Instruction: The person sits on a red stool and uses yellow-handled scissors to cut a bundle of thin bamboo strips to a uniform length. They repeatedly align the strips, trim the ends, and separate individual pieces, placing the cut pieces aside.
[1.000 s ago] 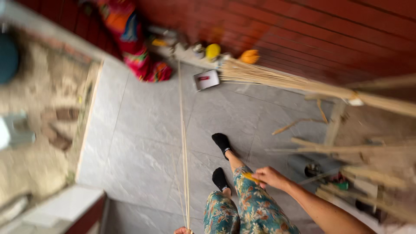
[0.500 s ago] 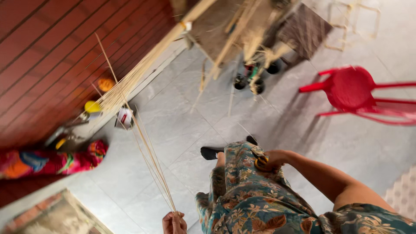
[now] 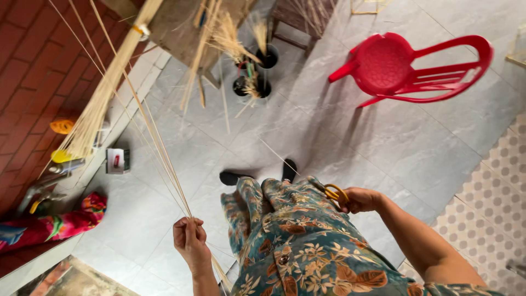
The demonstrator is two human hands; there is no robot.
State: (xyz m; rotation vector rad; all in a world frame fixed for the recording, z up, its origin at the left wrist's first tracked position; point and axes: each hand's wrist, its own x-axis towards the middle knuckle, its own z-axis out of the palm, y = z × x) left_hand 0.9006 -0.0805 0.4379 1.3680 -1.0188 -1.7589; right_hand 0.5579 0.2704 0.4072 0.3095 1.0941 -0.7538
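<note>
Left hand (image 3: 189, 241) clenched around a bundle of thin pale strips (image 3: 159, 148), which run up and away toward the brick wall (image 3: 33, 71). Right hand (image 3: 359, 200) grips yellow-handled scissors (image 3: 334, 193) beside the knee. Red plastic chair (image 3: 405, 66) stands well apart on the tiled floor (image 3: 383, 148).

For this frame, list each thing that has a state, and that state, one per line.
left hand: closed around thin straw strands
thin straw strands: held, stretched up and away
right hand: gripping yellow-handled scissors
yellow-handled scissors: held against the knee; blades hidden
red plastic chair: upright, unoccupied
black pots: upright, holding straw
</note>
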